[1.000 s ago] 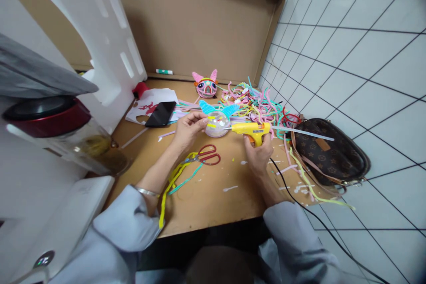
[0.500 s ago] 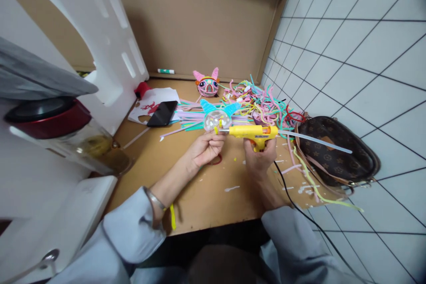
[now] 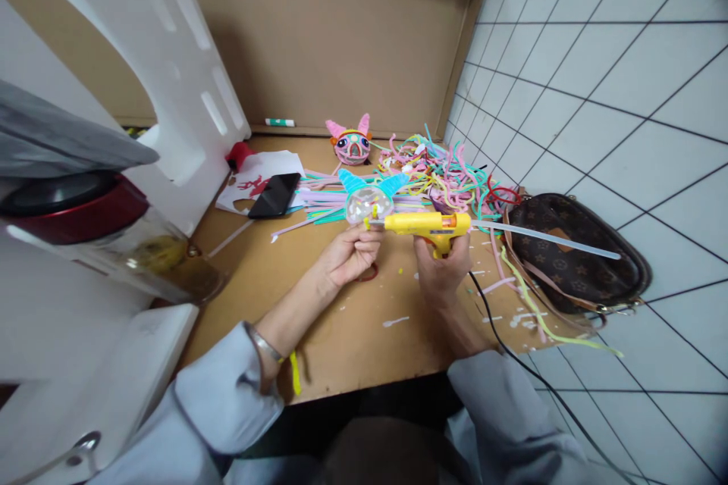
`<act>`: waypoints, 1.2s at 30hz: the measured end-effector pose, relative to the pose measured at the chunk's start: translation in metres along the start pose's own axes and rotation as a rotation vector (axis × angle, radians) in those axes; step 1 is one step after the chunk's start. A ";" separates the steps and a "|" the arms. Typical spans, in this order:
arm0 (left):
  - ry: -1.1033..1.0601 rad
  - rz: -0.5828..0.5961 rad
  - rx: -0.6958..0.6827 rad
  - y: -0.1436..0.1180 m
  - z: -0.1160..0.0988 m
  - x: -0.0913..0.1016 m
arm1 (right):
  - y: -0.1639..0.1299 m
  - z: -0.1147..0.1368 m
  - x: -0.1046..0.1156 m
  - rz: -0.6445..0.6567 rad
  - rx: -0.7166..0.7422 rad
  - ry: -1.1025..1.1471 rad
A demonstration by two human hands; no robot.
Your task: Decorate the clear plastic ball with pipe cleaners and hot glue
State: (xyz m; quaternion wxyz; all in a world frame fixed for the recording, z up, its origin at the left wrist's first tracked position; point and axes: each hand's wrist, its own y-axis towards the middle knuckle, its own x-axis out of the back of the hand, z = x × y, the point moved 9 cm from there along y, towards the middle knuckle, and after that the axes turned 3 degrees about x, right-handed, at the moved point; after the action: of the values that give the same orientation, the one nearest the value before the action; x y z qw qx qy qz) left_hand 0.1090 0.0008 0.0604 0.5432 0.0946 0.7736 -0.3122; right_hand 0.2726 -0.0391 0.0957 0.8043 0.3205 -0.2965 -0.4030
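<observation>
My left hand [image 3: 348, 254] holds up a clear plastic ball [image 3: 362, 205] with two blue pipe-cleaner ears, gripped from below. My right hand [image 3: 440, 270] grips a yellow hot glue gun [image 3: 426, 225] by its handle. The gun's nozzle points left and touches the ball's lower right side. A clear glue stick [image 3: 554, 240] juts out of the gun's back toward the right. A black cord [image 3: 500, 337] runs from the gun past my right forearm.
A heap of coloured pipe cleaners [image 3: 440, 174] lies behind the ball. A finished pink ball figure [image 3: 351, 144] stands at the back. A black phone [image 3: 274, 195] lies on paper at left; a brown handbag [image 3: 574, 254] sits at right. Red scissors [image 3: 369, 273] peek out under my left hand.
My left hand shifted from the ball's left side to under it and lifted it. The glue gun rose with it, nozzle staying against the ball. The scissors became mostly hidden.
</observation>
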 end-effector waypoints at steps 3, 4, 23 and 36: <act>-0.040 0.008 0.013 -0.001 0.001 -0.001 | 0.000 0.000 0.000 -0.002 0.007 -0.013; -0.047 0.013 0.013 -0.001 0.001 -0.002 | 0.000 0.000 0.000 -0.004 0.007 -0.014; -0.027 0.003 0.033 0.000 0.003 -0.002 | 0.000 0.003 0.002 -0.024 0.039 0.042; 0.017 0.015 -0.017 0.001 -0.004 0.001 | 0.000 0.001 0.000 0.000 0.025 -0.006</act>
State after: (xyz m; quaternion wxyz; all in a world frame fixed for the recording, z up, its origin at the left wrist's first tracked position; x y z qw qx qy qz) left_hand 0.1057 0.0039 0.0604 0.5397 0.0986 0.7801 -0.3007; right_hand 0.2720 -0.0399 0.0965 0.7993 0.3294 -0.3041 -0.4001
